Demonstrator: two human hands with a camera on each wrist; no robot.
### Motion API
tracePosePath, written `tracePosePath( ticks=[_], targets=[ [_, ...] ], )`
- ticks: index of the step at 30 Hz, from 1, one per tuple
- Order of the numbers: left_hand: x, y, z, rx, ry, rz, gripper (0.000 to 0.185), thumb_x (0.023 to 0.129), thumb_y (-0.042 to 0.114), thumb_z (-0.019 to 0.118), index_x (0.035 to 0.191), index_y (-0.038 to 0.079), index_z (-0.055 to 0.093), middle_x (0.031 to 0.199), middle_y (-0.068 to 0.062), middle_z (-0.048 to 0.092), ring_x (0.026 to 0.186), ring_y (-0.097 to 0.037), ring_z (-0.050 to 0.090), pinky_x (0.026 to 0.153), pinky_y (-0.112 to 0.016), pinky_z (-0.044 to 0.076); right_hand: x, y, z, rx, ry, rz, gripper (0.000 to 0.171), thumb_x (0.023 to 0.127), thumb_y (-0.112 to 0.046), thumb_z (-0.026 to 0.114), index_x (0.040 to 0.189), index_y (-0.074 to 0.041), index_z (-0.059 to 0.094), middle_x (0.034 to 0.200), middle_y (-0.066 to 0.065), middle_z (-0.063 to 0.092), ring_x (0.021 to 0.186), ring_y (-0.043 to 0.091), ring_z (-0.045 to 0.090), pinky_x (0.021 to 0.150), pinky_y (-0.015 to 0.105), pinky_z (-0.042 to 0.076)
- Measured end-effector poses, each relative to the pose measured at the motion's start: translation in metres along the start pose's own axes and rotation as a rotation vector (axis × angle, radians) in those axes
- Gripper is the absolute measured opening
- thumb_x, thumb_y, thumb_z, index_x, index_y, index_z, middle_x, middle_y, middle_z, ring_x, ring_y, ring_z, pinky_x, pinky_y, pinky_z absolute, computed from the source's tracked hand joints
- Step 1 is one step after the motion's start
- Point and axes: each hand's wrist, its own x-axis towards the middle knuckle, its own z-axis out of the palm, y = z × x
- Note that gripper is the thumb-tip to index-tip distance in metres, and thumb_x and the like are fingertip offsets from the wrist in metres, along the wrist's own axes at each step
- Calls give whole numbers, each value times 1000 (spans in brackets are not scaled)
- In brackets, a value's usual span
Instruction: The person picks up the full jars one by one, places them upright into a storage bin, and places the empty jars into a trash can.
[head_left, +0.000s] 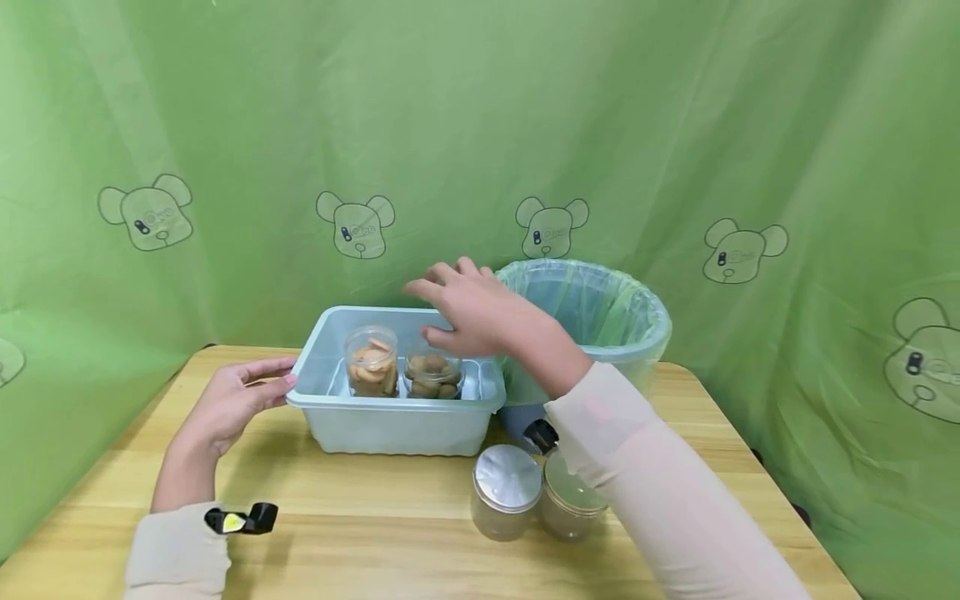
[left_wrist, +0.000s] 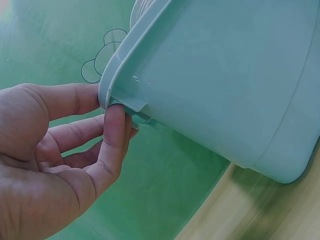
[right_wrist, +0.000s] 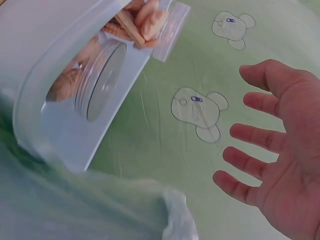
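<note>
A light blue plastic basin (head_left: 397,429) stands on the table. My left hand (head_left: 232,408) pinches its left rim between thumb and fingers, as the left wrist view shows at the rim (left_wrist: 112,70). Inside the basin are two clear jars: an uncapped jar of orange-tan snack pieces (head_left: 372,367) on the left and a jar of brown round pieces (head_left: 432,385) on the right. A lid (right_wrist: 106,82) covers the second jar in the right wrist view. Above the basin's right part hovers my right hand (head_left: 483,312), fingers spread and holding nothing.
Behind my right forearm is a bin (head_left: 656,329) lined with a green bag, close to the basin's right side. Two lidded clear jars (head_left: 506,492) stand side by side on the wooden table (head_left: 360,517) in front. A green curtain (head_left: 450,108) hangs behind.
</note>
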Motion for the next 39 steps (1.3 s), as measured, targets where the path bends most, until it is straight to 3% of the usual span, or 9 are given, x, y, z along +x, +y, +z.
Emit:
tracePosePath(
  ticks=[14,22,39],
  targets=[
    [0,-1,1,-11,-18,-8,57,101,16,67,146,-12,46,148,-29,49,104,-8,68,91,-23,57,-56,37,3,49,170,6,56,102,-37,61,151,-13,48,144,11,55,127,31,50,108,51,42],
    [1,0,1,-8,-10,-11,55,102,14,66,146,-12,46,150,-30,47,105,-6,68,90,-22,57,-89,66,4,102,265,46,56,102,-35,62,151,-10,49,147,14,53,137,37,45,117,60,30],
    [-1,1,1,-12,-1,-8,56,101,14,67,145,-14,46,146,-29,50,102,-7,68,91,-24,57,-159,108,12,215,468,202,55,98,-23,68,148,-7,52,142,20,55,130,42,46,103,66,38]
  ],
)
